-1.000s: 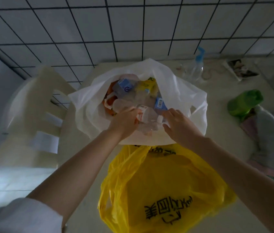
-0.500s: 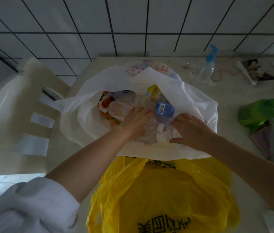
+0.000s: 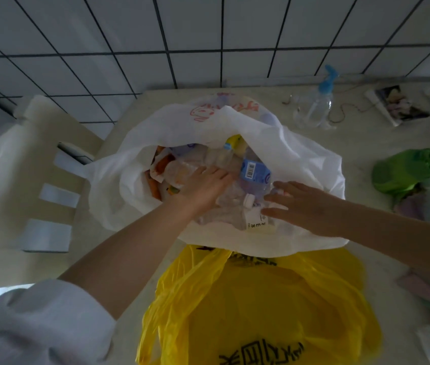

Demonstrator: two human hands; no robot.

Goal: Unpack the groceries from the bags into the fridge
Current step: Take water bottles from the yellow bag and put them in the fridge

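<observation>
A: Status? What are we looking at on the table (image 3: 134, 259)?

B: We're looking down into the white bag (image 3: 300, 159), mouth spread wide. Both hands are sitting inside it. The yellow bag (image 3: 261, 299) is lying just in front of it, nearer to us, its top edge touching the white one.

A: Left hand?

B: The left hand (image 3: 203, 188) is lying palm down on the clear wrapped packets in the middle of the bag, fingers loosely spread. It's pressing on them; we can't tell whether it's actually closing around anything.

A: Right?

B: The right hand (image 3: 303, 204) is coming in from the right edge of the bag, fingers extended and a little apart, tips touching a small white-labelled bottle (image 3: 257, 222). It's open, with nothing gripped that we can see.

A: Where are the groceries?

B: All sitting in the white bag. We're seeing a water bottle (image 3: 254, 175) with a blue label and barcode between the two hands, something orange (image 3: 155, 185) at the left edge, and a yellow item (image 3: 235, 142) at the far side. The rest is clear packaging, too blurred for us to name.

A: Anything else around?

B: A clear spray bottle (image 3: 316, 106) with a blue top is standing at the far side by the tiled wall (image 3: 208, 35), a green bag (image 3: 406, 169) is lying at the right, and a pale chair (image 3: 24, 167) is standing to the left.
</observation>
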